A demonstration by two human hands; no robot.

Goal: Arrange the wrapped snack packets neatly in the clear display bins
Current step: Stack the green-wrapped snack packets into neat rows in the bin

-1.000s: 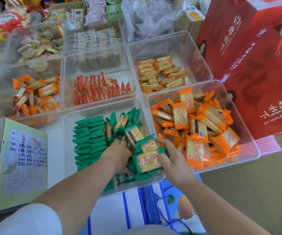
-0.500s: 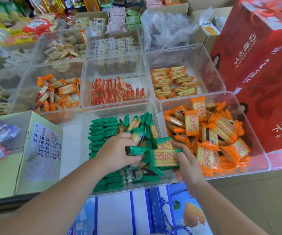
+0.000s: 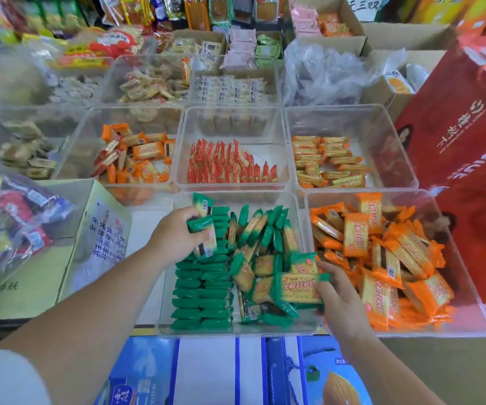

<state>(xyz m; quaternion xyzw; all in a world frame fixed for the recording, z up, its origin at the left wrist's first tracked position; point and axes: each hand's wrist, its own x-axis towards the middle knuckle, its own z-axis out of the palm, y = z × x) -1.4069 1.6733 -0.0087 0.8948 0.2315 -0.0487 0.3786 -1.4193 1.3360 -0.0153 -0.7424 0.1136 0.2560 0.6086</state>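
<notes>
A clear bin (image 3: 237,331) in front of me holds green-wrapped cracker packets: a tidy row (image 3: 200,287) stacked on edge along its left side and a loose pile (image 3: 262,238) on the right. My left hand (image 3: 174,238) grips two green packets (image 3: 203,229) above the row's far end. My right hand (image 3: 338,299) holds a green packet (image 3: 297,287) at the pile's near right. To the right, another clear bin (image 3: 469,328) is heaped with orange packets (image 3: 382,258).
Behind stand clear bins of red packets (image 3: 230,168), orange packets (image 3: 136,159) and yellow-orange packets (image 3: 326,162). A green carton (image 3: 60,252) sits left, red gift boxes (image 3: 464,135) right, a blue box (image 3: 250,372) below. More snack boxes and bags crowd the back.
My left hand has lifted out of the pile with two green packets and moved toward the far end of the row. My right hand stays at the pile's near right with its packet.
</notes>
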